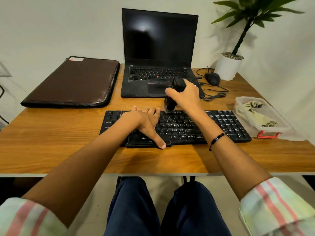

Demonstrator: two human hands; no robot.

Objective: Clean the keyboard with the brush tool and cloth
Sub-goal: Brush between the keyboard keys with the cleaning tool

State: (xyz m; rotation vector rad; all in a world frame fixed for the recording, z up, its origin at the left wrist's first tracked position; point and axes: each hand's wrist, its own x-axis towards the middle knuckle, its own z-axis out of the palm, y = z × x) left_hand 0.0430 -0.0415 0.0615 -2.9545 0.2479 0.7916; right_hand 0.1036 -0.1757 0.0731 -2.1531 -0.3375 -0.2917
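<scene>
Cloth [255, 113] in clear container [279, 128]; right hand [185, 96] grips brush [173, 94].

Left hand [144, 123] flat; right hand [185, 96] clenched.

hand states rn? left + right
Left hand: open, flat on the keyboard, holding nothing.
Right hand: closed around the brush tool, bristle end at the top key row.
</scene>
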